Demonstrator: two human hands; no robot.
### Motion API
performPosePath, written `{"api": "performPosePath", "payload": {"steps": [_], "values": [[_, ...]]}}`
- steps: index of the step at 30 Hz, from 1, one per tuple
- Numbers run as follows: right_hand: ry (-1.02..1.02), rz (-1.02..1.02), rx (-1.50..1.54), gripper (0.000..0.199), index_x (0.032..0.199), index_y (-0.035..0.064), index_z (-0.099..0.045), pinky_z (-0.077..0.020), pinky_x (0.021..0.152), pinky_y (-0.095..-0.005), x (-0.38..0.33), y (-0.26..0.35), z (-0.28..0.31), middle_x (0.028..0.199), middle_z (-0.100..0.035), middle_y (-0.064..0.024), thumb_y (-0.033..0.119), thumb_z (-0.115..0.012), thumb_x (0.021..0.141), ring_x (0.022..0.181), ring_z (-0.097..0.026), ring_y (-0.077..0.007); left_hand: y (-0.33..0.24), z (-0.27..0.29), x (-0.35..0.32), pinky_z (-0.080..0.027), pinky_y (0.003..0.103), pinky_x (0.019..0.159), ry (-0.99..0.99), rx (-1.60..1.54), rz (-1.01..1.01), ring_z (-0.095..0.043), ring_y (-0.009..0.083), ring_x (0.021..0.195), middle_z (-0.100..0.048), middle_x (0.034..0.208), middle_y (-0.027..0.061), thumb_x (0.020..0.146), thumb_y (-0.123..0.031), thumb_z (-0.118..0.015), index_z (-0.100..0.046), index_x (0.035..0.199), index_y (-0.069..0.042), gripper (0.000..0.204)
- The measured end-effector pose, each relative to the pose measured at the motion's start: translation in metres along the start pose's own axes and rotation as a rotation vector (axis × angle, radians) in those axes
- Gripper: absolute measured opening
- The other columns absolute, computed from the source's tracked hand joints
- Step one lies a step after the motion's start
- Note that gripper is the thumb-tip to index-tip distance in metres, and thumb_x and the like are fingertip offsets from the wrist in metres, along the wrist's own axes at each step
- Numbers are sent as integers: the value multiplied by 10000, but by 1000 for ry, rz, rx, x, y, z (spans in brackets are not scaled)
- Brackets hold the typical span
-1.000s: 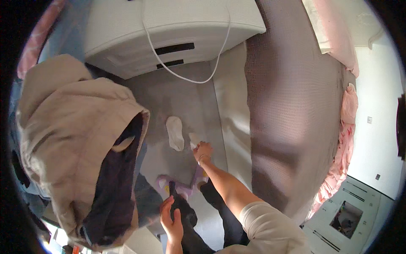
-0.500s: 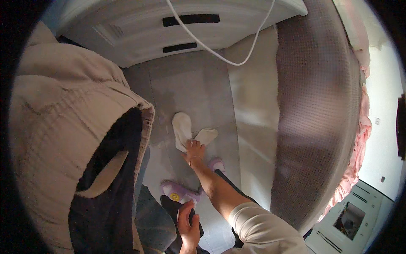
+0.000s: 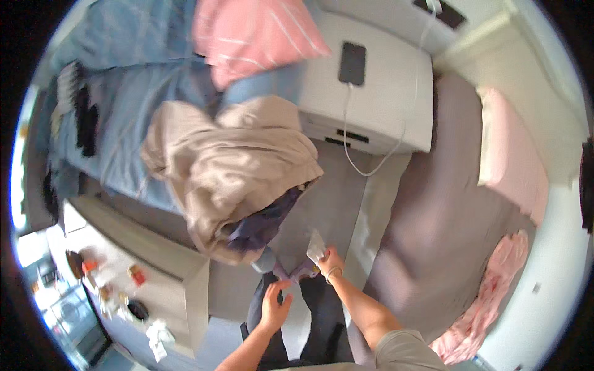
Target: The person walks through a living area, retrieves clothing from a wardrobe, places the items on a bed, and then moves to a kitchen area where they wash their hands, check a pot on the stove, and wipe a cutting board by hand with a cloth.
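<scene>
Limp white fabric (image 3: 315, 245) is pinched in right hand (image 3: 331, 262); left hand (image 3: 276, 308) is loosely spread. Phone (image 3: 352, 63) is set toward drawer cabinet (image 3: 390, 102) back edge.

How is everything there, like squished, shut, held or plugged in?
White socks: held, blurred
Right hand: closed on the socks
Left hand: empty, fingers loosely curled
Beige garment: crumpled, dark inside showing
Phone: lying flat, white cable plugged in
Drawers: look shut
Pink cloth: bunched up

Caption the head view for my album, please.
Right hand holding a white sock, left hand open, beige garment against blue bedding.
</scene>
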State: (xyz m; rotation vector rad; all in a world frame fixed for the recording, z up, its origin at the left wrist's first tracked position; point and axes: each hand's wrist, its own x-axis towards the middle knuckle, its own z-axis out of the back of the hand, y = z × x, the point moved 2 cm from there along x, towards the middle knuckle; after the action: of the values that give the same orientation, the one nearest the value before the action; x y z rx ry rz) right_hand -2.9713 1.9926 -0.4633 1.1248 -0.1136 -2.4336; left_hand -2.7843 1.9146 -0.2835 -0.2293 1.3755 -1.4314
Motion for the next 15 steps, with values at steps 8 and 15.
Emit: {"api": "performPosePath", "payload": {"steps": [8, 15], "values": [[23, 294, 479, 48, 682, 48, -485, -390, 538, -281, -111, 94, 154, 607, -481, -13, 13, -516, 673, 577, -444, -112, -118, 129, -16, -351, 393, 909, -633, 200, -32, -395, 348, 1095, -407, 1173, 163, 670, -2, -604, -465, 1094, -65, 451], [-170, 328, 342, 48, 670, 39, -588, -409, 564, -248, -94, 130, 218, 633, -567, -19, 29, -547, 695, 589, -506, -101, -138, 161, 46, -172, 494, 1012, -423, 522, -221, -260, 253, 1221, -355, 1265, 82, 605, -183, -701, -557, 1038, -175, 456]]}}
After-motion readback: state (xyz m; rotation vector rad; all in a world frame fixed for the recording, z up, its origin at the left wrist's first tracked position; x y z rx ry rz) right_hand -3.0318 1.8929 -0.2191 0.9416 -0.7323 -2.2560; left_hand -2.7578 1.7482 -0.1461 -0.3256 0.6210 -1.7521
